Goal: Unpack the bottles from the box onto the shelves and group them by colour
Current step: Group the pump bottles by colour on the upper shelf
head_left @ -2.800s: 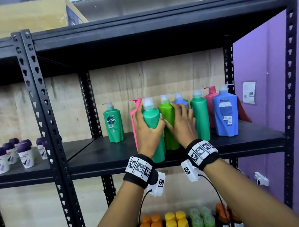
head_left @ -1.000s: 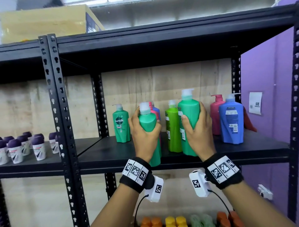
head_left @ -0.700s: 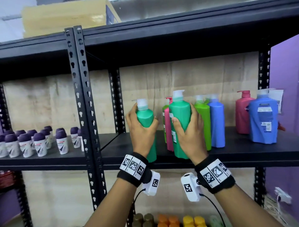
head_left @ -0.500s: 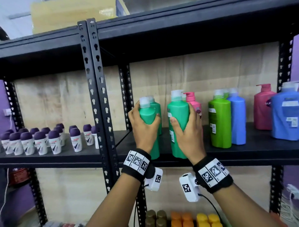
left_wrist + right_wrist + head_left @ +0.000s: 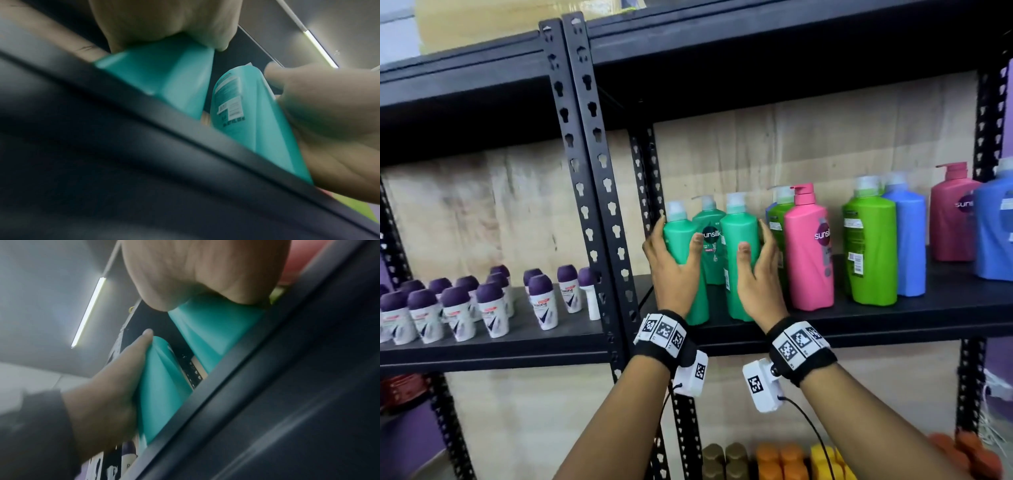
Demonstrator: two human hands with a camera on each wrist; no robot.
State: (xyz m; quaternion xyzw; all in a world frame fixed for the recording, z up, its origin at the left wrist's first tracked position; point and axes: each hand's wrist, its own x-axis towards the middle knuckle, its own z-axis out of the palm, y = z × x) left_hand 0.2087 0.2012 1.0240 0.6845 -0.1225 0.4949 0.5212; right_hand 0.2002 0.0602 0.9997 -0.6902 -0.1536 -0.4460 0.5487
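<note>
Two teal-green bottles stand on the black shelf (image 5: pixel 893 318) at the left end of its right bay. My left hand (image 5: pixel 677 240) grips the left bottle (image 5: pixel 698 308); my right hand (image 5: pixel 755 246) grips the right bottle (image 5: pixel 739 226). A third green Sunsilk bottle (image 5: pixel 711 240) stands just behind, between them. To the right stand a pink bottle (image 5: pixel 808 253), a light green bottle (image 5: pixel 869 253) and a blue bottle (image 5: pixel 909 240). The left wrist view shows the left bottle (image 5: pixel 164 73) under my palm; the right wrist view shows the right bottle (image 5: pixel 216 329).
A black upright post (image 5: pixel 585 171) stands just left of my left hand. Several purple-capped roll-ons (image 5: pixel 482 301) fill the left bay. A dark pink bottle (image 5: pixel 952 212) and a large blue bottle (image 5: pixel 993 233) stand far right. Small orange and yellow bottles (image 5: pixel 791 459) sit on a lower shelf.
Both hands carried the two teal-green bottles leftward along the shelf and lowered them in front of the green Sunsilk bottle. The view panned left with them.
</note>
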